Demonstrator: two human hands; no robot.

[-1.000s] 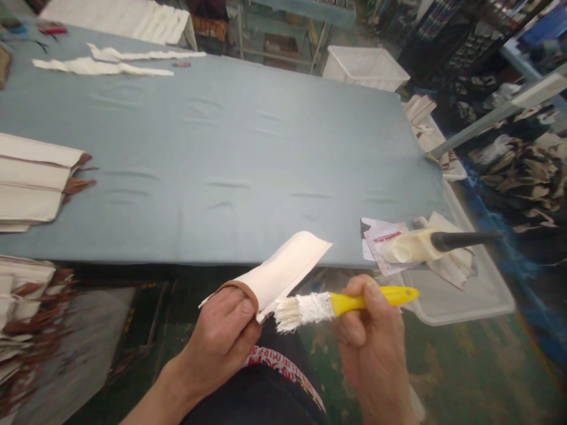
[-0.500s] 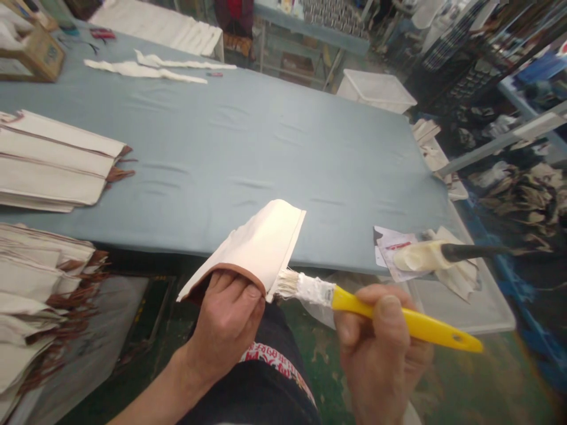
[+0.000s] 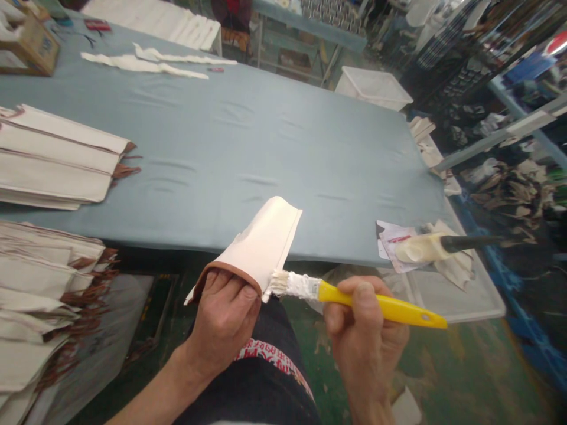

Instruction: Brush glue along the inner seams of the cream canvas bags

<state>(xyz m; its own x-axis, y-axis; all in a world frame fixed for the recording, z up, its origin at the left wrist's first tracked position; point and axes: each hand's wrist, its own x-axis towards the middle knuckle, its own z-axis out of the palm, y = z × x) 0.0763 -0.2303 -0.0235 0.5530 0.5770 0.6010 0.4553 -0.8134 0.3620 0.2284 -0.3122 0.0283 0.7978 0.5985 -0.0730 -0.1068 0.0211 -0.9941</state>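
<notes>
My left hand [image 3: 224, 319] is closed on a folded cream piece with a brown edge [image 3: 261, 245], held up over my lap. My fingers are tucked inside its open end. My right hand [image 3: 365, 339] grips a brush with a yellow handle [image 3: 381, 304]. Its glue-caked white bristles [image 3: 283, 283] touch the lower right edge of the cream piece.
A long table with a grey-blue cover [image 3: 230, 147] lies ahead. Stacks of cream pieces [image 3: 57, 162] sit on its left, with more stacks [image 3: 39, 283] lower left. A second glue-coated brush [image 3: 438, 245] rests on papers over a clear tray [image 3: 460, 295] at right. A white bin [image 3: 374, 87] stands behind.
The brush swung from handle pointing right to bristles pressed against the cream piece's edge. The cream piece has turned more upright in my left hand. My head moved slightly.
</notes>
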